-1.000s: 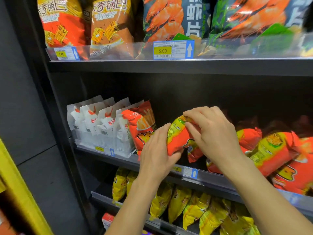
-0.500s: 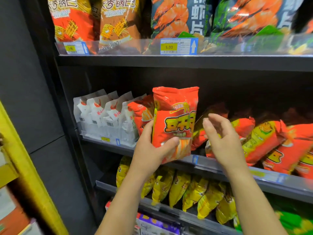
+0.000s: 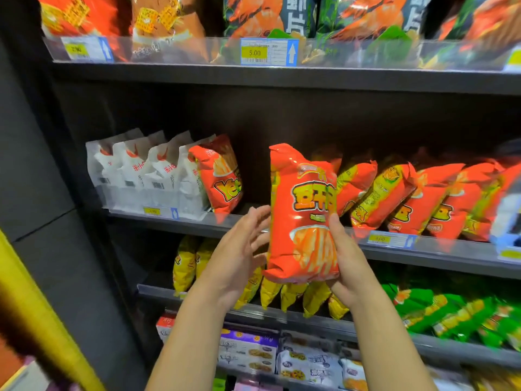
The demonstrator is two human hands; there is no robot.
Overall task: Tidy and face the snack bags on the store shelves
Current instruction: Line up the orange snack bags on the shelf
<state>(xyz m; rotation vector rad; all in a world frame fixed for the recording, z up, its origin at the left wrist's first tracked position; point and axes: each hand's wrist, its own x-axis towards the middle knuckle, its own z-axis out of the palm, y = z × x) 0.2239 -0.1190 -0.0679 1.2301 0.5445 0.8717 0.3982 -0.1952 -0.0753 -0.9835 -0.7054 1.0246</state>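
An orange snack bag [image 3: 304,210] is upright in front of the middle shelf [image 3: 439,255], its printed face toward me. My right hand [image 3: 352,263] grips its lower right side, thumb pressed on the front. My left hand [image 3: 239,249] is beside the bag's lower left edge with fingers spread and straight; it is blurred, and contact with the bag is unclear. More of the same orange bags [image 3: 394,198] lean in a row on the shelf to the right. Another orange bag [image 3: 222,176] stands left of an open gap.
White bags [image 3: 135,170] fill the middle shelf's left end. Yellow bags [image 3: 282,294] and green bags [image 3: 451,314] sit on the shelf below. Large bags and a price tag [image 3: 267,52] line the top shelf. A yellow post [image 3: 33,306] stands at the near left.
The bag went from lying on the shelf to upright in my left hand, then passed to my right hand. My left hand has let go and opened beside it.
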